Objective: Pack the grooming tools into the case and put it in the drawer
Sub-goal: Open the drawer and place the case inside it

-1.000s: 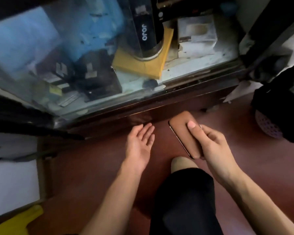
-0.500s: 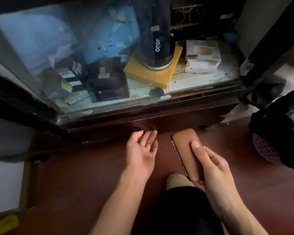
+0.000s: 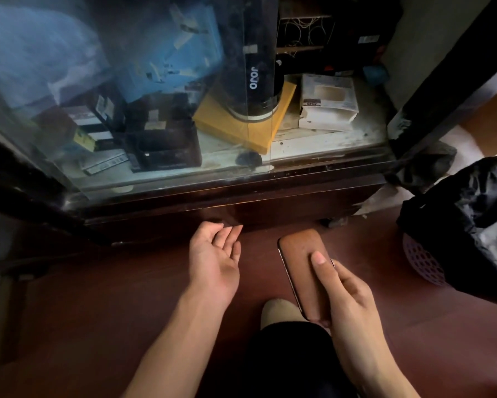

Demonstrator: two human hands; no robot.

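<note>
Dark red-brown floor (image 3: 98,326) fills the lower frame, w/ a glass-fronted cabinet (image 3: 155,124) across the top. Right hand (image 3: 347,294) at approx 4 o'clock of centre: thumb (image 3: 323,268) pressed flat on top of the brown case (image 3: 301,268), other fingers wrapped under its near right edge, so it's gripped, shut, zip edge showing along the left side. Case long axis runs approx 11 to 5 o'clock, far rounded end pointing at the cabinet base, near end over a bare knee (image 3: 278,311). Left hand (image 3: 215,259) at approx 7 o'clock of centre, well apart from the case, palm up, fingers loosely spread & empty, fingertips (image 3: 235,229) right at the dark wood panel (image 3: 270,214) under the glass; contact can't be told. Behind the glass: black cylinder (image 3: 255,73) marked "jojo" standing on a yellow pad (image 3: 241,124), white box (image 3: 327,104) at its 3 o'clock, blue packaging (image 3: 169,58) at 10 o'clock. Black bag (image 3: 465,225) over a purple perforated basket (image 3: 422,262) sits at the far right, 3 o'clock.
</note>
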